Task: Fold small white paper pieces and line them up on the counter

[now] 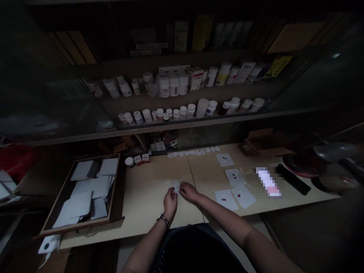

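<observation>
Over the middle of the table, my left hand [170, 201] and my right hand [189, 192] come together, both closed on a small folded white paper [176, 186]. What lies inside the fold is hidden. Off to the right, several flat paper squares lie on the tabletop, each carrying small dark red and white pills; the nearest is one paper square [226, 205], with another paper square [243, 203] beside it. Along the table's back edge runs a row of small folded paper packets [195, 152]. A dark bracelet [164, 219] circles my left wrist.
At left a wooden drawer [113, 206] holds stacks of white paper. A white bottle [129, 162] and small boxes [141, 159] stand at the back. A black phone-like object [295, 181], an open carton [265, 140] and shelved medicine bottles [174, 85] surround the work area.
</observation>
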Demonstrator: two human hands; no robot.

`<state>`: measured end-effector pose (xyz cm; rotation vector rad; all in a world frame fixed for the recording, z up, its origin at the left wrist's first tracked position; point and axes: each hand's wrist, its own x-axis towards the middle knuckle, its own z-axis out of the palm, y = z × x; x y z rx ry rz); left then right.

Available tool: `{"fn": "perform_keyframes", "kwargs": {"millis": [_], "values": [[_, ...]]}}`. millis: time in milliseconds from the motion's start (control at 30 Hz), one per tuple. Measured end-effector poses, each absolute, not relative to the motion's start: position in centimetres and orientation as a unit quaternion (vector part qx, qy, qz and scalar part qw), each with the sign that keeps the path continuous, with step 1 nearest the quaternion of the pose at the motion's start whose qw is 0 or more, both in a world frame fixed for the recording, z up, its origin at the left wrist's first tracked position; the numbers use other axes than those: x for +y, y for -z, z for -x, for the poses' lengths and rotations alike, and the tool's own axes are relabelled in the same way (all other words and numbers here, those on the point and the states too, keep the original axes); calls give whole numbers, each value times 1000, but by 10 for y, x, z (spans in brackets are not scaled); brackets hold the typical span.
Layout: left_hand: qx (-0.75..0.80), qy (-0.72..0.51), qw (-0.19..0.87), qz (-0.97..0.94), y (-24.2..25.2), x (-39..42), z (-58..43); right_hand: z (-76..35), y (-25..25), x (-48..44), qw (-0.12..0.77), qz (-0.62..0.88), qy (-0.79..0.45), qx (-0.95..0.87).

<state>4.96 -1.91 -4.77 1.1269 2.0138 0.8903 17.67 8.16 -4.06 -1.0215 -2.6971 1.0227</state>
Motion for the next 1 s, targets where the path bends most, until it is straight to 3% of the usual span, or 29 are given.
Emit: {"fn": "perform_keyframes", "kwargs": {"millis": [167,333,467,567,733,1000], "values": [[796,-327,334,-385,48,-10,-51,-177,40,82,61,360,-349,-863],[819,-293,274,-410,48,-9,-52,-176,44,80,71,379,-352,-853],[770,-267,179,-551,51,-18,-47,-175,48,79,71,385,-348,-852],[688,-181,147,-687,54,-30,-39,-175,48,78,69,382,-342,-856],[620,-77,129,-770,56,-40,-31,-176,42,74,63,388,-325,-860],[605,-72,153,-778,49,-32,-26,-194,42,57,7,279,-217,-935]]}}
